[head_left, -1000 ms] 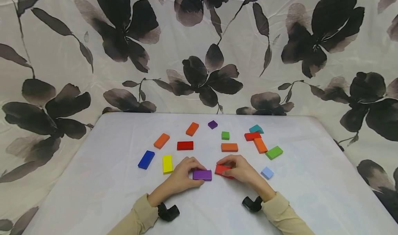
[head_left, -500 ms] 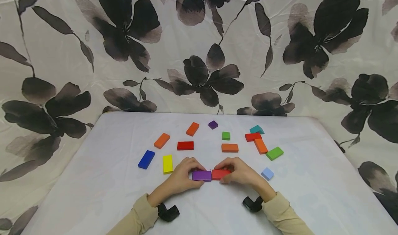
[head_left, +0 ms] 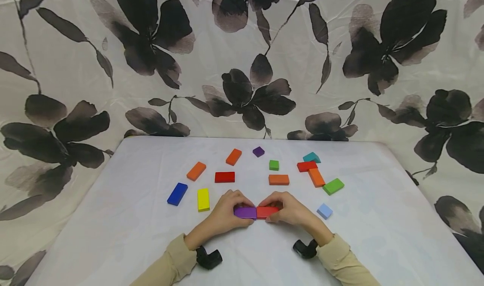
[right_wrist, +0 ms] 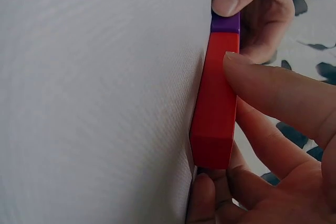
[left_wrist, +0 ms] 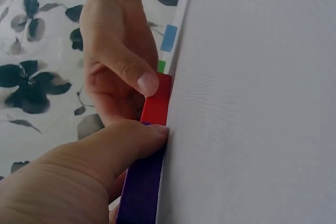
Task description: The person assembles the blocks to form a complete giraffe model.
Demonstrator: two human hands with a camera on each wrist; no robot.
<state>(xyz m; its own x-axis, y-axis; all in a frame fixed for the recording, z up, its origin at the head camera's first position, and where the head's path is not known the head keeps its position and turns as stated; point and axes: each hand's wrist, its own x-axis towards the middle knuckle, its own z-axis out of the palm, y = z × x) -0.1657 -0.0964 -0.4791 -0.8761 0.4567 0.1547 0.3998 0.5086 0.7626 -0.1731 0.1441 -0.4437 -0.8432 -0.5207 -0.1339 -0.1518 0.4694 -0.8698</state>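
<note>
Two rectangular blocks lie end to end on the white table, a purple block [head_left: 245, 212] on the left and a red block [head_left: 266, 213] on the right. My left hand [head_left: 226, 212] pinches the purple one, thumb on the near side and fingers on the far side. The red one is pinched the same way by my right hand [head_left: 290, 210]. In the right wrist view the ends of the red block [right_wrist: 214, 98] and the purple block [right_wrist: 226, 23] touch. Fingers cover part of both blocks in the head view.
Behind the hands lie several loose blocks, among them a yellow block [head_left: 203, 200], a dark red block [head_left: 224, 177] and an orange block [head_left: 278, 179]. A light blue block [head_left: 324, 211] is right of my right hand. Floral cloth [head_left: 242, 97] hangs behind the table.
The red block, tilted and apart from the purple one a second ago, has been turned straight and moved left against its end. My left hand's fingertips have shifted slightly right along the purple block.
</note>
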